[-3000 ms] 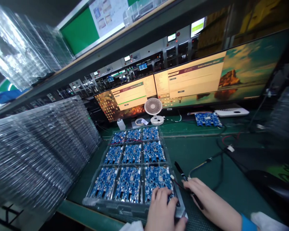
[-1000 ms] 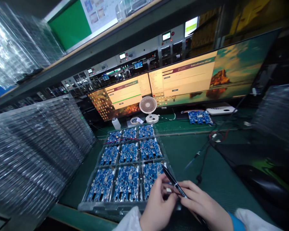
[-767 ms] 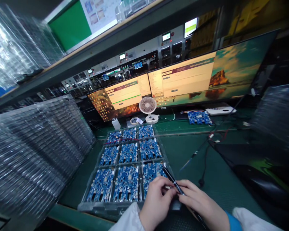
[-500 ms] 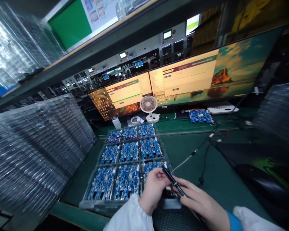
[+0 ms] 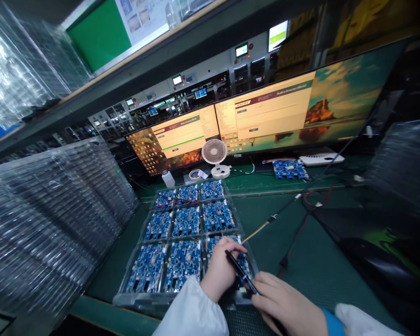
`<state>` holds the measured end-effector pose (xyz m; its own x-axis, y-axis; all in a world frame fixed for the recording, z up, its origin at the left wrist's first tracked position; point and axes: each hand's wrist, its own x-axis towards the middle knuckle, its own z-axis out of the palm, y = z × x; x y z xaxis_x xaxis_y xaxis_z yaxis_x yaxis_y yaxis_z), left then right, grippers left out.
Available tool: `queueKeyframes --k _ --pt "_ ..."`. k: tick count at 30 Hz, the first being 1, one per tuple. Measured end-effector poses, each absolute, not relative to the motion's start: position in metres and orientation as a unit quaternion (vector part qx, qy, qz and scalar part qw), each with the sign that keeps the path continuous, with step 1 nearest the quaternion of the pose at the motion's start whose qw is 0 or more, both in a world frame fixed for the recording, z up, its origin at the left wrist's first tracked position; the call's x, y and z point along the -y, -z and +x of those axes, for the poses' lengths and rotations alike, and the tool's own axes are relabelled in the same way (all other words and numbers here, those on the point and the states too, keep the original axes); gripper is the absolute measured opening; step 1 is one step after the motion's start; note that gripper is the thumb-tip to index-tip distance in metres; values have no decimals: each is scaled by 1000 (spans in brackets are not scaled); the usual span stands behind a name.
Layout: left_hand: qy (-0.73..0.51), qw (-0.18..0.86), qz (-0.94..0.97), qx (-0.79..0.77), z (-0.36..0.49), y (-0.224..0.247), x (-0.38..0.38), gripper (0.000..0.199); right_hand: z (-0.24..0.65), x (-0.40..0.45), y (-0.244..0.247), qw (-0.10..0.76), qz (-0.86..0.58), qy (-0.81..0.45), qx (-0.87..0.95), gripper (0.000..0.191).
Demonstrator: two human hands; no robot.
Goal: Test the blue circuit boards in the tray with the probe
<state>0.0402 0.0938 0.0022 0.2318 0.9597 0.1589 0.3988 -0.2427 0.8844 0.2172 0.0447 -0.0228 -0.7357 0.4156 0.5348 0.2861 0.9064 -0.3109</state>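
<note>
A clear tray holds several blue circuit boards in compartments. My left hand is closed over the board in the near right compartment, at the end of a thin yellow cable; its fingertips and what they grip are partly hidden. Held in my right hand, a black pen-like tool points up and to the left, its end beside my left hand. A black connector joins the yellow cable to a dark cable.
Stacked clear trays stand at the left. Behind the board tray are a small white fan, a white bottle and two monitors. Another blue board lies at the back right, with a black mouse nearer.
My left hand has shifted slightly left and up, and the yellow cable is straighter. The right hand has moved a little left and down with the black tool, apart from the left hand.
</note>
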Motion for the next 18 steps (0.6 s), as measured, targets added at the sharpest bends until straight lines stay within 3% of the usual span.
queueKeyframes --k 3,9,18 --pt "-367 375 686 -505 43 -1 -95 26 211 -44 24 281 -217 -106 929 12" --pt "-361 382 686 -504 46 -7 -93 25 209 -46 32 257 -239 -60 934 24" --pt "-370 378 706 -470 53 5 -93 26 206 -35 32 266 -196 34 943 7"
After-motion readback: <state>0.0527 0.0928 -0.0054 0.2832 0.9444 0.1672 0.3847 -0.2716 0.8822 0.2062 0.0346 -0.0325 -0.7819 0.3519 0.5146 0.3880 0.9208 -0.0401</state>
